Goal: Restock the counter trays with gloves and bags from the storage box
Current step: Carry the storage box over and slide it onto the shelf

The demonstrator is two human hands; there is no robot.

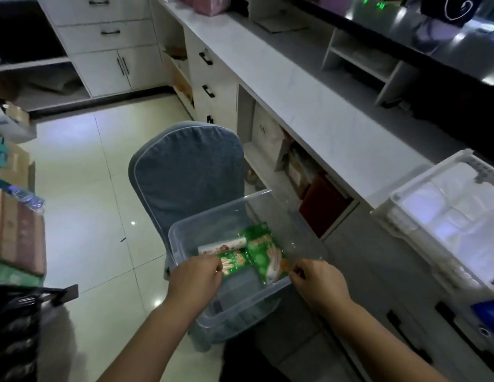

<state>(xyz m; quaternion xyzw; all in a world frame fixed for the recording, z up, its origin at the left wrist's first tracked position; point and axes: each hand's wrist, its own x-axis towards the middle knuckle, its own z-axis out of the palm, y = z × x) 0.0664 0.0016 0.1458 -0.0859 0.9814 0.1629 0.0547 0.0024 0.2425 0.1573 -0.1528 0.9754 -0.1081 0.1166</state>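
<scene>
A clear plastic storage box rests on a blue-covered chair. Inside lie two green glove packs, one on the left and one on the right, plus a white roll of bags behind them. My left hand reaches into the box with its fingers pinched on the left glove pack. My right hand is at the box's near right rim, its fingertips closed on the corner of the right glove pack. A white counter tray with white folded bags sits at the right.
A long white counter runs along the right, with open shelves and drawers beneath. White cabinets stand at the back. Cardboard boxes are stacked at the left, and a black bag lies at the lower left. Pale tiled floor surrounds the chair.
</scene>
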